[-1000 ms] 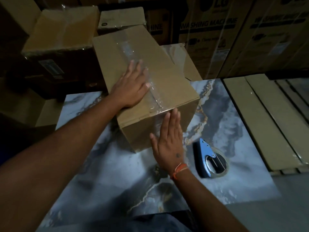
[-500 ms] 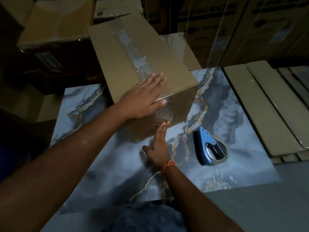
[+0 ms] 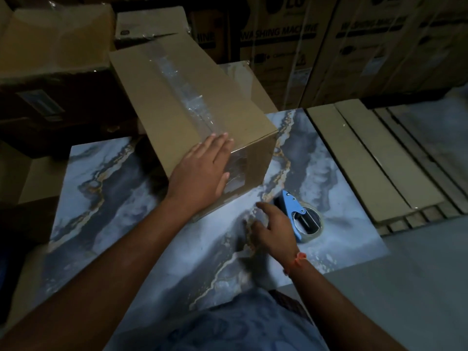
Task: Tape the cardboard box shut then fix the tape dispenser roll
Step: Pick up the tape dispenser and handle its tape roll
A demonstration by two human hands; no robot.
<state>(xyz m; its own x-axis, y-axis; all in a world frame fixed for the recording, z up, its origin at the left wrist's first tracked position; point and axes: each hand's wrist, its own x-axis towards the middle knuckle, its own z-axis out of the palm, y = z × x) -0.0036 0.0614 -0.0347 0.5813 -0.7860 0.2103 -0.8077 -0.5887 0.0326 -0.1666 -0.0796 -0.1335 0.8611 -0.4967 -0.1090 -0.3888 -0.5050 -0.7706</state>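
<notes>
Now one brown cardboard box (image 3: 177, 97) sits on the blue-grey marbled tabletop (image 3: 126, 198), a strip of clear packing tape (image 3: 187, 97) running along its top seam and folding down over the near end face. Its long axis runs from far-left to near-right, so the taped near end points toward the person. The left hand (image 3: 202, 176) lies flat and spread over that near corner, palm against the cardboard and fingertips on the tape, gripping nothing.

Just right of the box's near corner lies one blue metal tape dispenser (image 3: 295, 214) with a clear tape roll, flat on the tabletop, its narrow blade end pointing up toward the box and the round roll end pointing away from it, toward the tabletop's near-right side. The right hand (image 3: 272, 228) is beside the dispenser, on its left, fingers loose and apart, empty; whether it touches the blue frame I cannot tell. An orange thread bracelet (image 3: 298, 259) circles that wrist.

Behind the box stand several larger cartons; two printed washing machine cartons (image 3: 278, 46) are readable. Right of the box, beyond the tabletop edge, flat cardboard sheets (image 3: 367, 160) lie stacked. Nothing lies between the right hand and the dispenser.
</notes>
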